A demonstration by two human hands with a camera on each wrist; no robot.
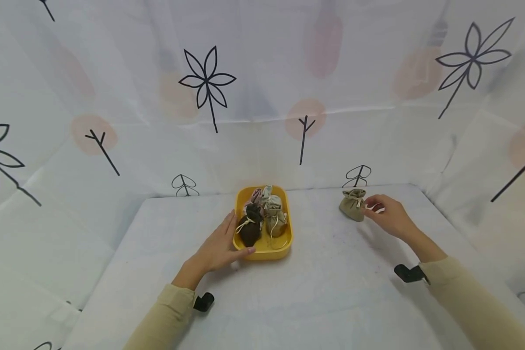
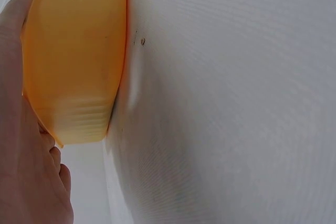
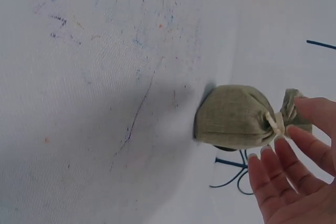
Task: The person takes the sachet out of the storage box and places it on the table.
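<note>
A yellow tray (image 1: 269, 254) stands near the back of the table and holds several small drawstring pouches. Among them are a dark brown pouch (image 1: 250, 231) and a tan pouch (image 1: 275, 221). My left hand (image 1: 216, 245) rests along the tray's left side, fingers fairly straight and thumb at its front rim; the left wrist view shows the tray wall (image 2: 79, 51) beside the palm. To the right, my right hand (image 1: 389, 214) pinches the gathered neck of an olive-green pouch (image 3: 233, 116) between thumb and index finger. The other fingers are spread beside it. The pouch's base is at the tabletop.
A white cloth with printed plants and coloured patches (image 1: 253, 107) hangs behind and at both sides of the white table (image 1: 315, 296). Small coloured marks (image 3: 63, 22) dot the tabletop. A dark wrist camera (image 1: 409, 273) sits below the right cuff.
</note>
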